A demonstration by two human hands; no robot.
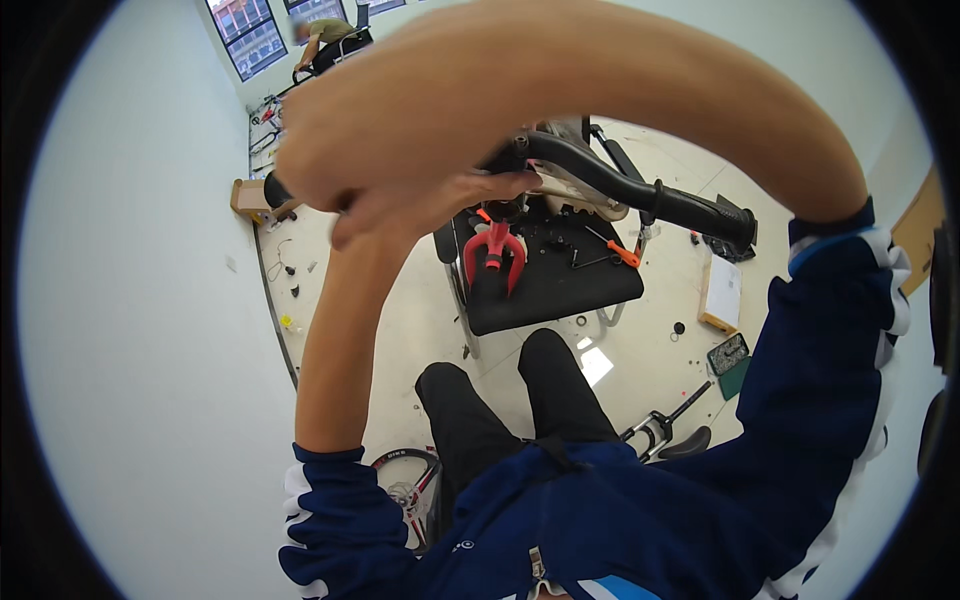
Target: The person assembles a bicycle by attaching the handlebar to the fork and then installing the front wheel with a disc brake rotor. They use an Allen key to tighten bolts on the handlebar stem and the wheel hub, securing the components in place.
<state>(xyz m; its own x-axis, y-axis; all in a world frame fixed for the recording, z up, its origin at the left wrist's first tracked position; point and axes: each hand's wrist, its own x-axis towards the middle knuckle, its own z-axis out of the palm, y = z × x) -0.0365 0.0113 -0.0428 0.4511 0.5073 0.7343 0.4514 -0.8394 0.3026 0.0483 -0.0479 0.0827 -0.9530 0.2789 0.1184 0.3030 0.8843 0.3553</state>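
Note:
A black handlebar (600,175) with a ribbed rubber grip at its right end stands close in front of me. My left hand (430,205) reaches up to the handlebar, one finger lying along its clamp area; the other fingers are mostly hidden. Across the top comes my right arm, and my right hand (335,150) is closed and blurred at the handlebar's left side. What it holds is hidden. Below the handlebar, a red forked part (495,255) rests at a black chair seat (560,300). An orange-handled screwdriver (622,252) and small dark parts lie on the seat.
On the floor lie a bicycle fork (655,430), a saddle (688,443), a wheel (405,485), a white box (720,293) and a green case (735,377). A cardboard box (248,200) stands by the left wall. Another person (325,38) is near the far windows.

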